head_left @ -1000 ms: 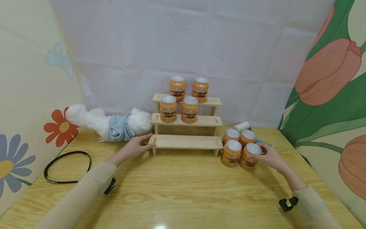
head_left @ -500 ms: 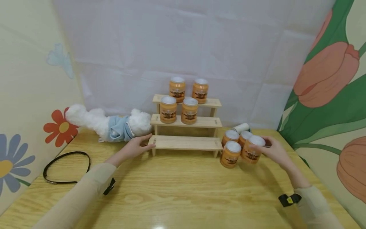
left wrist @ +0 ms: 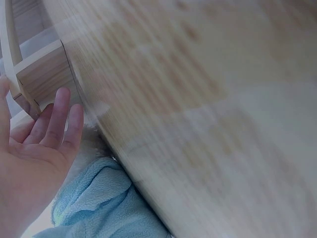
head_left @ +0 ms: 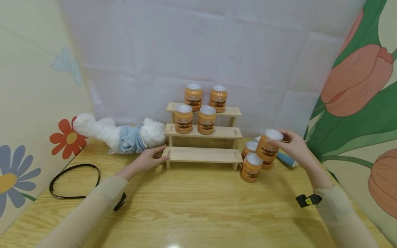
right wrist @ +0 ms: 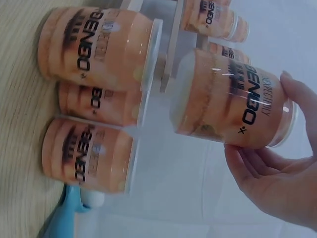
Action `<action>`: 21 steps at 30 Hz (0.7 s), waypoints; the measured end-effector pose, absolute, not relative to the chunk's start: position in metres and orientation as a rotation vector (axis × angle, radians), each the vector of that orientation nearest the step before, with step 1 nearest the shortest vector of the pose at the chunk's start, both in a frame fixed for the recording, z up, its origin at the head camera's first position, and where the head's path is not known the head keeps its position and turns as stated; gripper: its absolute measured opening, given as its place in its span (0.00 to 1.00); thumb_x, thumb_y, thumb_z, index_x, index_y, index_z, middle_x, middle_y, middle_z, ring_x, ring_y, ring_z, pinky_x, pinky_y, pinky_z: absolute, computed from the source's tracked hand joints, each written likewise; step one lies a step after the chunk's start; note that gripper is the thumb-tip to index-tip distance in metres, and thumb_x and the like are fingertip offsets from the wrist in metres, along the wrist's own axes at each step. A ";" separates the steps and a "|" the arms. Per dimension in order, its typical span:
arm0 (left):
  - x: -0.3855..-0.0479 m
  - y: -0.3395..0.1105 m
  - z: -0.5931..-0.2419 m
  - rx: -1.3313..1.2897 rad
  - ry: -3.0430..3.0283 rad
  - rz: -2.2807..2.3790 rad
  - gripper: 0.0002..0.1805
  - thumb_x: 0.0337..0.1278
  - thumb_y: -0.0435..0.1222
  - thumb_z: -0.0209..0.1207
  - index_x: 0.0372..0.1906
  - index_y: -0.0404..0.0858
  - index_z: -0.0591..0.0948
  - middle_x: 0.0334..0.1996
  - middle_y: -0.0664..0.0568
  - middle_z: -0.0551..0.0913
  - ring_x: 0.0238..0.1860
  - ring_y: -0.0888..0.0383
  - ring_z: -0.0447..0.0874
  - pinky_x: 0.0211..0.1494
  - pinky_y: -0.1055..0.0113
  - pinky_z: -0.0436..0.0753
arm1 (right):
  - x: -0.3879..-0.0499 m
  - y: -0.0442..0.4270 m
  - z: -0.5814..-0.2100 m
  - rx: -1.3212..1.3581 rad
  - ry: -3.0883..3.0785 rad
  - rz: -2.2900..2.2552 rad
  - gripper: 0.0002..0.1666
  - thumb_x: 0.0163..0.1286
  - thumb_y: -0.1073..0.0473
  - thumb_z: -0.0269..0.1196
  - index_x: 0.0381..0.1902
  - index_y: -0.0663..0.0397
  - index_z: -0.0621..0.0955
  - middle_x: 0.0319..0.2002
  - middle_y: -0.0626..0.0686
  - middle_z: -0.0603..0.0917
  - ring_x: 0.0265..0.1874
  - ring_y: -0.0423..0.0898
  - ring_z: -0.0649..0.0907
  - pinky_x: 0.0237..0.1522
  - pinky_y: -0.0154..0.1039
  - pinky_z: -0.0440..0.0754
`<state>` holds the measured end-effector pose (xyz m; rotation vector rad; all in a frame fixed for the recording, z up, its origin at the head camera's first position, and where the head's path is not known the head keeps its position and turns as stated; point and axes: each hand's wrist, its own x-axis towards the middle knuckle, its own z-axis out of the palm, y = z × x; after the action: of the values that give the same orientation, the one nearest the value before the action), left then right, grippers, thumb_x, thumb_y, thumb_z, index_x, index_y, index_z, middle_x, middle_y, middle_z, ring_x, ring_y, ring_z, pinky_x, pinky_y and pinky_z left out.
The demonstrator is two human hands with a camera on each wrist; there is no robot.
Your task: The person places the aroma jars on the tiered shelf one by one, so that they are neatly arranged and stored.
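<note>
My right hand (head_left: pixel 295 148) grips an orange plastic jar (head_left: pixel 267 148) with a pale lid near its rim, thumb on one side and fingers on the other. The jar is off the table, above the other orange jars (head_left: pixel 251 170); the right wrist view shows three standing below it. At the left end of a three-step wooden display rack (head_left: pixel 203 154), my left hand (head_left: pixel 148 162) holds the lowest board's corner between thumb and forefinger. Its other fingers (left wrist: pixel 59 116) stay loosely extended in the left wrist view. Two jars stand on the top step (head_left: pixel 218 100) and two on the middle step (head_left: pixel 206 120).
Left of the rack lies a white plush toy (head_left: pixel 152 132) in blue cloth. A black headband (head_left: pixel 74 165) lies on the table's left side. Behind the loose jars is a blue-and-white object (head_left: pixel 286 159), partly hidden. A white cloth (head_left: pixel 198 44) hangs behind the rack.
My right hand has lifted the front right jar from the group and carried it up and back, uncovering more of the blue object. My left hand has stayed at the rack.
</note>
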<state>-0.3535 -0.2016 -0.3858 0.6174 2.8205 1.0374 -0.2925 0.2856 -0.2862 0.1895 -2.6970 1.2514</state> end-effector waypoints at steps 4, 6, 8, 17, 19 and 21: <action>-0.355 -0.203 -0.387 0.618 2.808 1.052 0.42 0.62 0.53 0.54 0.72 0.33 0.56 0.55 0.33 0.76 0.24 0.57 0.75 0.30 0.65 0.73 | -0.305 0.271 -0.286 0.202 -2.628 1.339 0.39 0.63 0.41 0.62 0.65 0.57 0.68 0.58 0.60 0.74 0.54 0.50 0.75 0.53 0.46 0.75; -0.356 -0.203 -0.387 0.627 2.805 1.055 0.42 0.63 0.53 0.54 0.72 0.33 0.56 0.60 0.32 0.72 0.25 0.58 0.76 0.31 0.65 0.73 | -0.310 0.264 -0.284 0.193 -2.596 1.381 0.40 0.62 0.41 0.62 0.66 0.56 0.68 0.59 0.59 0.74 0.53 0.47 0.75 0.53 0.45 0.76; -0.356 -0.203 -0.387 0.625 2.801 1.057 0.42 0.63 0.53 0.54 0.72 0.33 0.56 0.61 0.31 0.70 0.26 0.57 0.77 0.31 0.65 0.73 | -0.316 0.257 -0.282 0.180 -2.566 1.424 0.41 0.62 0.40 0.63 0.67 0.54 0.67 0.59 0.58 0.74 0.52 0.44 0.75 0.53 0.44 0.76; -0.356 -0.204 -0.386 0.625 2.819 1.032 0.42 0.62 0.54 0.54 0.71 0.32 0.57 0.65 0.31 0.65 0.40 0.52 0.83 0.34 0.65 0.77 | -0.342 0.227 -0.280 0.287 -2.446 1.534 0.39 0.61 0.43 0.64 0.65 0.55 0.69 0.58 0.58 0.74 0.52 0.42 0.75 0.52 0.40 0.76; -0.356 -0.204 -0.387 0.622 2.817 1.037 0.42 0.62 0.54 0.54 0.71 0.32 0.57 0.66 0.31 0.63 0.39 0.53 0.83 0.34 0.65 0.77 | -0.347 0.221 -0.281 0.321 -2.427 1.553 0.38 0.62 0.44 0.64 0.65 0.56 0.69 0.58 0.58 0.75 0.52 0.43 0.75 0.53 0.41 0.76; -0.355 -0.203 -0.387 0.611 2.810 1.046 0.42 0.62 0.54 0.54 0.72 0.33 0.57 0.66 0.32 0.64 0.38 0.54 0.82 0.34 0.65 0.77 | -0.352 0.215 -0.282 0.339 -2.411 1.583 0.37 0.62 0.45 0.65 0.64 0.56 0.70 0.58 0.58 0.75 0.53 0.44 0.76 0.54 0.42 0.75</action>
<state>-0.3553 -0.2035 -0.3868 0.6112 2.8105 1.0462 -0.3515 0.2154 -0.2816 0.3394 -2.4109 1.5829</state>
